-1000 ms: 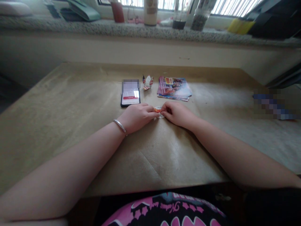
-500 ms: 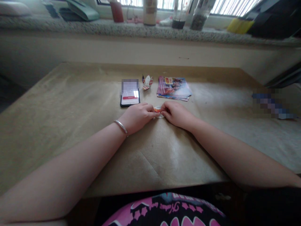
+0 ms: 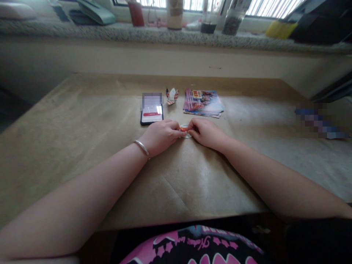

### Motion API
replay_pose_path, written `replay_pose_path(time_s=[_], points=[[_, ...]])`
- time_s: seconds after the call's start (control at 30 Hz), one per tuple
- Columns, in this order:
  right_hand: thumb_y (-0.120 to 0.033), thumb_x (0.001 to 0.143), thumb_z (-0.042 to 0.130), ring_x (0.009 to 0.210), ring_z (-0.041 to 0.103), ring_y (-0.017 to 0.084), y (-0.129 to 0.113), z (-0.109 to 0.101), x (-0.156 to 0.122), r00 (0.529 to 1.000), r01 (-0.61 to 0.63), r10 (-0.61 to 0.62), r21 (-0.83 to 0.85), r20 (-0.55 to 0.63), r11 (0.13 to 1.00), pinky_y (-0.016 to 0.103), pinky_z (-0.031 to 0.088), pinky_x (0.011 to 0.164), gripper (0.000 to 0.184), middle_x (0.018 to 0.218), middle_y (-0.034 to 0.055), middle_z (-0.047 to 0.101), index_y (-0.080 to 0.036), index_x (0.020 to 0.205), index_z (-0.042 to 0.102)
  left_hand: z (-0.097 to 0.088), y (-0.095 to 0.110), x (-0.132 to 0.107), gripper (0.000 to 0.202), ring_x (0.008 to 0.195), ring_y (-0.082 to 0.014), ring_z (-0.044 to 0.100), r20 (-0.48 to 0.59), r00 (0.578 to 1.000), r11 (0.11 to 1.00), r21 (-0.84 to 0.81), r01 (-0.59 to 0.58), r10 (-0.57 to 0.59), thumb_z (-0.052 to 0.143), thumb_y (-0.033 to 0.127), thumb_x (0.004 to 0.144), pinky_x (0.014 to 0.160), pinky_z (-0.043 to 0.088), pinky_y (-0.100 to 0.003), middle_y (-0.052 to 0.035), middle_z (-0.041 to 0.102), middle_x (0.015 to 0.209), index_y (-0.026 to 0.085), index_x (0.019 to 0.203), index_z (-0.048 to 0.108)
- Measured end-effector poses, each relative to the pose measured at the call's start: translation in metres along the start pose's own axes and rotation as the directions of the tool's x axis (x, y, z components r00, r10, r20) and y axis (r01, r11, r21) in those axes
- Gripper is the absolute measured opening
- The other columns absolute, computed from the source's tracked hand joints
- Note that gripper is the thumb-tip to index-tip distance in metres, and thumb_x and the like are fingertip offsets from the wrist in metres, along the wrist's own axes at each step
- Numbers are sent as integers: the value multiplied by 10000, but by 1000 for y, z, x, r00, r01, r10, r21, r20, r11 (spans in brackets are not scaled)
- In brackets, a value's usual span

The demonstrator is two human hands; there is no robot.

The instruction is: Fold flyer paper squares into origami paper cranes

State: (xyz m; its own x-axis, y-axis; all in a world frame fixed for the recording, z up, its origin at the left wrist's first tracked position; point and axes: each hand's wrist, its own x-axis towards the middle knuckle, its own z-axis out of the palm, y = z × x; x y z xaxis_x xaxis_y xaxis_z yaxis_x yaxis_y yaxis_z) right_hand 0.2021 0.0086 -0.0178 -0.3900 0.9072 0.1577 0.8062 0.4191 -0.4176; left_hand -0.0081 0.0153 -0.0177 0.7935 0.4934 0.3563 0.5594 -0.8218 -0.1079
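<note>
Between my two hands lies a small piece of folded paper [image 3: 184, 127], white with an orange band, partly covered by fingers. My left hand [image 3: 162, 132], with a silver bracelet at the wrist, closes on its left side. On the paper's right side, the thumb and fingers of my right hand [image 3: 205, 131] are pinched together. Just beyond the left hand, a phone [image 3: 152, 114] with a lit screen lies flat. Behind the paper stands a small folded paper shape [image 3: 172, 96] in white, red and dark blue. To its right rests a stack of printed leaflets [image 3: 204, 102].
The table [image 3: 154, 198] has a tan cover. A blurred bluish item [image 3: 316, 123] lies at its right side. Along the back, a stone windowsill [image 3: 123, 33] carries a red container [image 3: 136, 14], several jars and a yellow item [image 3: 281, 30].
</note>
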Motion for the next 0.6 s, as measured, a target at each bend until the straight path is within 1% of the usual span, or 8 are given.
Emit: replay_pose_path(time_s=[0.2, 0.33, 0.43, 0.5, 0.6], points=[[-210, 843, 556, 834, 602, 200, -1, 1, 0, 1000, 3, -3, -3, 1, 1000, 282, 403, 707, 69, 895, 77, 694, -175, 868, 610, 0, 0, 1, 261, 703, -117, 562, 9, 1000, 1000, -3, -8, 8, 539, 205, 930, 606, 388, -221, -30, 668, 861, 305, 1081, 726], [-204, 834, 563, 773, 574, 176, 2, 3, -1, 999, 24, -24, 6, -36, 1000, 268, 386, 677, 61, 846, 54, 674, -178, 854, 615, 0, 2, 2, 243, 694, -126, 559, 8, 1000, 1000, 4, 7, -7, 537, 231, 936, 596, 385, -231, -32, 666, 852, 303, 1052, 738], [-205, 828, 572, 734, 553, 153, 2, -1, -4, 993, 97, -96, 17, -72, 995, 250, 378, 654, 62, 818, 34, 651, -185, 837, 630, -3, 3, 3, 233, 719, -133, 568, 22, 1000, 1000, 13, 7, -7, 542, 238, 935, 608, 396, -235, -37, 672, 874, 292, 1043, 742], [-214, 836, 571, 746, 559, 148, 1, -5, -8, 983, 166, -165, 0, -78, 986, 249, 387, 669, 84, 850, 41, 651, -185, 838, 650, -4, 3, 4, 235, 735, -137, 570, 34, 999, 1000, 15, 7, -8, 552, 225, 927, 620, 406, -236, -40, 673, 886, 291, 1052, 740], [-237, 877, 537, 816, 587, 166, 1, -11, -13, 971, 230, -234, -76, -40, 970, 264, 388, 696, 155, 898, 50, 665, -199, 845, 684, -5, 3, 4, 245, 741, -139, 569, 47, 999, 1000, 9, 4, -4, 558, 202, 917, 629, 415, -238, -43, 669, 890, 286, 1063, 736]])
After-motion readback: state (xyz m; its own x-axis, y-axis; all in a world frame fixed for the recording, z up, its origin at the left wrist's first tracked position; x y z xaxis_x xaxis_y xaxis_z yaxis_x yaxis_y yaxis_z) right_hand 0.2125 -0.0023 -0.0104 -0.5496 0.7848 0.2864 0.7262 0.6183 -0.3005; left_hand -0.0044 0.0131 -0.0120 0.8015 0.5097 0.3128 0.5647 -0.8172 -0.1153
